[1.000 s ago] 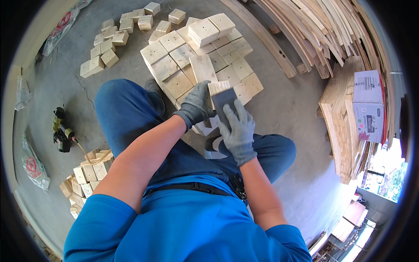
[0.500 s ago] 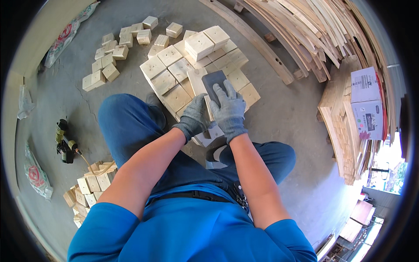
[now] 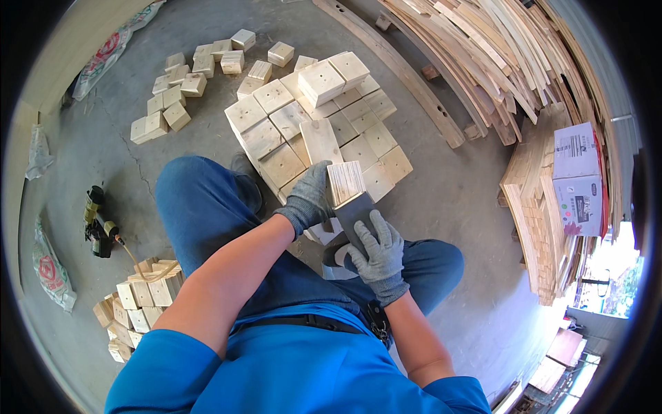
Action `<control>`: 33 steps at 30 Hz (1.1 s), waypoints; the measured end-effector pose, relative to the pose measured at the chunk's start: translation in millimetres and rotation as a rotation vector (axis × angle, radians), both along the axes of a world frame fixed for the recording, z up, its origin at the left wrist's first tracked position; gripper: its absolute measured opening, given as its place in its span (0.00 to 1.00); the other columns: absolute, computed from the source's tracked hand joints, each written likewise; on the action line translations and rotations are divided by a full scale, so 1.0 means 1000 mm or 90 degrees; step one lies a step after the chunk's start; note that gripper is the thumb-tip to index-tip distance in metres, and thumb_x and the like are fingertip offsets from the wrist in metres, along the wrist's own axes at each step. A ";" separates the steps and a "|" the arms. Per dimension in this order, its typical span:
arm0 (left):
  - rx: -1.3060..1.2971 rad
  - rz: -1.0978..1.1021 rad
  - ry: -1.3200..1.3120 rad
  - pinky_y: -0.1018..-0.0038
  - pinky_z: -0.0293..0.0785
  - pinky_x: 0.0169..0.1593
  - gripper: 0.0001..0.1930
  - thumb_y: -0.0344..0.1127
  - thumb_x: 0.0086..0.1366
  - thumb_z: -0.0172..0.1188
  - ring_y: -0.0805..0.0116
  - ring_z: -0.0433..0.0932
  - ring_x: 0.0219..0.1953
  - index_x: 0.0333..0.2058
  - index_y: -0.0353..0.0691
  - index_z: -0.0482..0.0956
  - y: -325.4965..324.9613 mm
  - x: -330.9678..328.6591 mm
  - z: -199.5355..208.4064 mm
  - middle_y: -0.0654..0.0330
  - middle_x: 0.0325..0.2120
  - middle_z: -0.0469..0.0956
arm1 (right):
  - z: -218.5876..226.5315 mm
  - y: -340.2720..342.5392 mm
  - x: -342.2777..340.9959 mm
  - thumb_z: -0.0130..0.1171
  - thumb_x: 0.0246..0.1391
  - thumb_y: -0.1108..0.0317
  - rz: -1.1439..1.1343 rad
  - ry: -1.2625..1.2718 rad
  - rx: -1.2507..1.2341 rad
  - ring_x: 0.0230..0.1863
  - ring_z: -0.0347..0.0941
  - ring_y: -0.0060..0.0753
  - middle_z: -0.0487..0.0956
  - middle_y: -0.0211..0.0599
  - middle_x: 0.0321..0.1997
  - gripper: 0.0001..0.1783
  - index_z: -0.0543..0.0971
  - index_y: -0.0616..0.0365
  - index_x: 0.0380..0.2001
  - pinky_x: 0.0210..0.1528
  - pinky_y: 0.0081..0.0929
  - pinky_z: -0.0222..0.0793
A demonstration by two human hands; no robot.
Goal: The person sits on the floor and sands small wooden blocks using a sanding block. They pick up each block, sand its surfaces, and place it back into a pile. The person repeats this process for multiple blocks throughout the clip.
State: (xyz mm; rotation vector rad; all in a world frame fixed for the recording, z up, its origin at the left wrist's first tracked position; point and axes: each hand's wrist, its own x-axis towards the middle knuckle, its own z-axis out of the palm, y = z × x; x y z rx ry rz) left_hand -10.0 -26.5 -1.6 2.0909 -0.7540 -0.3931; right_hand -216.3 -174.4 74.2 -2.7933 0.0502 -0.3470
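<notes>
My left hand (image 3: 308, 199), in a grey knit glove, is closed around the side of a wooden block (image 3: 347, 181) with a grained face turned up. A dark grey rectangular sanding block (image 3: 356, 214) lies over the near end of that face. My right hand (image 3: 380, 254), also gloved, grips the sanding block from its near right side, fingers lying over its top. Just beyond my hands is a pile of pale wooden blocks (image 3: 283, 165), with one longer block (image 3: 320, 141) on top and a raised pair (image 3: 334, 76) at its far side. The held block's underside is hidden.
Loose wooden blocks (image 3: 176, 103) lie on the floor at the far left. A nail gun (image 3: 100, 224) with a hose rests at left, near another block stack (image 3: 141, 300). Long planks (image 3: 476, 55) and a carton (image 3: 578, 179) on stacked wood are at right.
My right hand has drawn the sanding block toward me along the wooden block, uncovering its grained face. My left hand stays in about the same place. The view has shifted slightly.
</notes>
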 end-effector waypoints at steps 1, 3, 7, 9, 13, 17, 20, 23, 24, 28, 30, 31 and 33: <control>0.003 0.008 0.016 0.56 0.74 0.68 0.55 0.52 0.46 0.85 0.40 0.74 0.64 0.67 0.39 0.63 0.000 -0.001 0.000 0.40 0.61 0.70 | 0.000 -0.001 -0.002 0.74 0.51 0.57 0.001 -0.003 0.005 0.65 0.70 0.60 0.69 0.44 0.77 0.37 0.79 0.38 0.67 0.66 0.58 0.67; 0.009 0.020 0.046 0.56 0.74 0.67 0.54 0.52 0.46 0.85 0.41 0.75 0.63 0.67 0.39 0.63 -0.001 -0.003 0.003 0.40 0.61 0.70 | -0.008 -0.006 0.010 0.74 0.51 0.57 -0.004 -0.026 0.006 0.65 0.71 0.60 0.70 0.44 0.76 0.37 0.79 0.38 0.67 0.66 0.57 0.67; -0.005 0.036 0.027 0.57 0.75 0.67 0.55 0.47 0.45 0.86 0.42 0.75 0.63 0.68 0.39 0.62 0.002 -0.005 -0.007 0.42 0.60 0.72 | -0.001 -0.008 0.081 0.73 0.53 0.58 -0.075 -0.011 -0.020 0.63 0.73 0.60 0.71 0.43 0.76 0.35 0.80 0.40 0.66 0.64 0.57 0.69; -0.011 0.032 0.032 0.57 0.75 0.67 0.55 0.46 0.45 0.86 0.43 0.75 0.64 0.68 0.39 0.62 0.004 -0.002 -0.007 0.42 0.60 0.72 | 0.002 -0.012 0.127 0.72 0.54 0.57 -0.122 0.012 -0.001 0.61 0.75 0.61 0.71 0.44 0.75 0.34 0.80 0.41 0.66 0.63 0.56 0.71; -0.057 0.021 0.016 0.57 0.74 0.67 0.56 0.44 0.44 0.86 0.43 0.75 0.64 0.68 0.39 0.62 0.001 -0.002 -0.015 0.43 0.60 0.72 | 0.006 -0.026 0.175 0.71 0.56 0.55 -0.178 0.077 0.034 0.60 0.77 0.61 0.72 0.45 0.75 0.32 0.80 0.42 0.65 0.63 0.53 0.72; -0.021 0.027 0.013 0.57 0.74 0.68 0.57 0.44 0.43 0.86 0.43 0.75 0.63 0.69 0.39 0.61 0.002 -0.003 -0.011 0.43 0.61 0.72 | -0.001 -0.023 0.151 0.70 0.57 0.55 -0.163 0.047 0.029 0.62 0.75 0.63 0.71 0.46 0.76 0.33 0.79 0.42 0.67 0.64 0.57 0.71; -0.004 0.027 0.047 0.58 0.74 0.68 0.58 0.47 0.44 0.86 0.43 0.75 0.64 0.70 0.39 0.60 0.006 -0.002 -0.012 0.43 0.62 0.71 | 0.000 -0.005 0.092 0.71 0.57 0.55 -0.132 0.028 0.006 0.64 0.72 0.65 0.69 0.48 0.76 0.34 0.79 0.43 0.68 0.65 0.60 0.68; 0.042 0.001 0.054 0.58 0.75 0.68 0.58 0.51 0.45 0.85 0.43 0.75 0.64 0.70 0.39 0.60 0.003 0.000 0.002 0.43 0.63 0.70 | 0.002 0.000 0.024 0.73 0.54 0.55 -0.072 0.007 0.015 0.65 0.72 0.63 0.70 0.48 0.76 0.35 0.80 0.44 0.66 0.66 0.59 0.68; 0.051 0.004 0.059 0.58 0.75 0.67 0.58 0.50 0.45 0.85 0.43 0.75 0.64 0.70 0.39 0.60 0.001 -0.001 0.005 0.43 0.62 0.71 | 0.000 -0.001 0.003 0.74 0.53 0.55 -0.059 -0.001 0.028 0.66 0.72 0.62 0.70 0.48 0.75 0.35 0.80 0.44 0.65 0.67 0.58 0.67; 0.042 0.005 0.016 0.57 0.76 0.66 0.57 0.47 0.44 0.85 0.42 0.75 0.64 0.69 0.38 0.61 -0.006 -0.002 -0.008 0.41 0.61 0.72 | -0.011 -0.005 -0.017 0.75 0.51 0.55 -0.040 -0.029 0.060 0.66 0.71 0.61 0.70 0.48 0.75 0.35 0.82 0.44 0.64 0.67 0.57 0.67; 0.026 -0.002 0.006 0.57 0.76 0.67 0.57 0.47 0.44 0.86 0.42 0.75 0.64 0.69 0.38 0.61 -0.007 -0.003 -0.012 0.41 0.61 0.71 | -0.014 -0.004 -0.002 0.75 0.51 0.56 -0.047 -0.057 0.039 0.65 0.72 0.60 0.71 0.46 0.75 0.34 0.82 0.42 0.64 0.67 0.57 0.67; -0.033 -0.019 0.028 0.58 0.75 0.67 0.58 0.47 0.43 0.86 0.42 0.74 0.64 0.69 0.38 0.61 -0.005 -0.001 -0.030 0.42 0.61 0.71 | -0.016 -0.003 0.014 0.75 0.51 0.56 -0.045 -0.075 0.024 0.65 0.72 0.59 0.71 0.46 0.75 0.34 0.82 0.41 0.64 0.66 0.57 0.67; -0.062 -0.008 0.049 0.58 0.75 0.68 0.58 0.46 0.43 0.87 0.43 0.74 0.64 0.69 0.38 0.61 -0.003 0.000 -0.054 0.43 0.62 0.71 | -0.013 -0.001 0.054 0.74 0.51 0.57 -0.056 -0.085 0.010 0.64 0.72 0.58 0.72 0.42 0.75 0.34 0.82 0.38 0.64 0.65 0.56 0.68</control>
